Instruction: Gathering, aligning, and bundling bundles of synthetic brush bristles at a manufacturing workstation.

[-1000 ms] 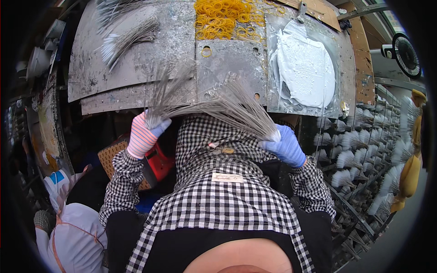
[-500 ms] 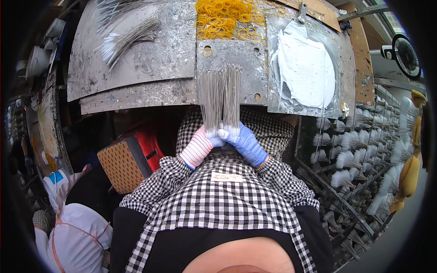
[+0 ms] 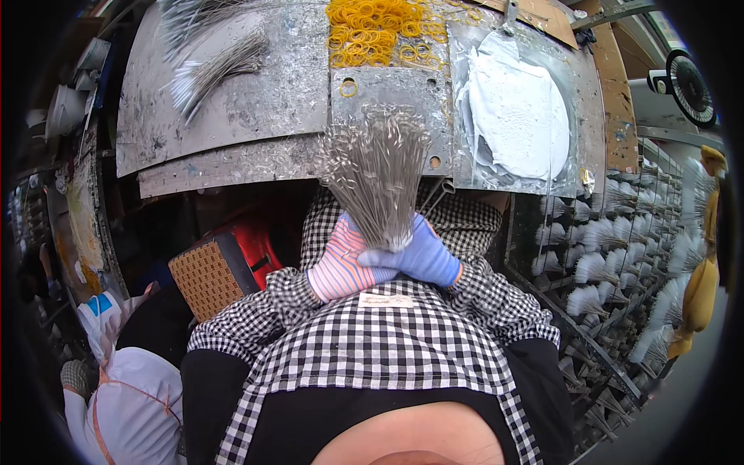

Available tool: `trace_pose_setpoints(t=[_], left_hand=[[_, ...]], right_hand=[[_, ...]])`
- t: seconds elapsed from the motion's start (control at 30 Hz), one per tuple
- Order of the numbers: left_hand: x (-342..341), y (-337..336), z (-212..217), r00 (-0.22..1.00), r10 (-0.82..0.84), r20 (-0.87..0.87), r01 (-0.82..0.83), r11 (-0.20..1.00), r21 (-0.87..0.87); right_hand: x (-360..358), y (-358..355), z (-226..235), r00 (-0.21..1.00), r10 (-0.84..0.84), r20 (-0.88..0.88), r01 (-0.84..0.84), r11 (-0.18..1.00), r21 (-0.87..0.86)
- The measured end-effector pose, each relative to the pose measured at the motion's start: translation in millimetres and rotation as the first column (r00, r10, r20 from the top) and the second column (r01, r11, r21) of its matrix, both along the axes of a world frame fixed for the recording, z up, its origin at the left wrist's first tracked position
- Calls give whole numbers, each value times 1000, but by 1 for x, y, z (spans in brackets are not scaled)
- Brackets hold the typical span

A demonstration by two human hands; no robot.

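Note:
Both gloved hands are wrapped round the lower end of one thick bundle of thin wire-stemmed brushes [image 3: 373, 174] in front of my apron. The grey wire stems fan out upward, away from me, and small loops show at their far ends. My left hand [image 3: 341, 260], in a pink-and-blue striped glove, is closed on the left side of the bundle. On the right, my right hand [image 3: 425, 254], in a blue glove, grips with its thumb across the base. A few whitish tips show between the hands; the rest are hidden. One stray wire sticks out by the right hand.
Yellow rubber bands [image 3: 368, 31] lie heaped on the worktable [image 3: 232, 116]. White paste [image 3: 515, 108] is spread on a board at right. White-tipped wire bundles [image 3: 221, 70] lie at left. A rack [image 3: 573, 341] of fanned bundles and a small fan [image 3: 691, 87] stand right.
The two straight, side-by-side groups of wires now form one bundle, spread wide at the far end. Both hands have drawn slightly nearer my body.

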State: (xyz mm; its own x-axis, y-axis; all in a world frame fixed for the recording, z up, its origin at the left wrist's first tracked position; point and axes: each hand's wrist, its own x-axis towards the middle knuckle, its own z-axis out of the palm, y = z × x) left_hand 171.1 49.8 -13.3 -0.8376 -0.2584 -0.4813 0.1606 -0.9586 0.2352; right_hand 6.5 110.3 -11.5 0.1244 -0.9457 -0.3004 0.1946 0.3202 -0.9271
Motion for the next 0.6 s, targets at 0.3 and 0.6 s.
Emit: trace_pose_setpoints(t=[0.3,0.6], left_hand=[[-1,22,-72,837,-149,526,514,542,-665],[22,-18,-3,855,-167,491,513,416,-751]], right_hand=[[0,-4,-39,953,-55,299,-90,888,450],[-12,-3,-23,993,63,-95,-80,979,-187]])
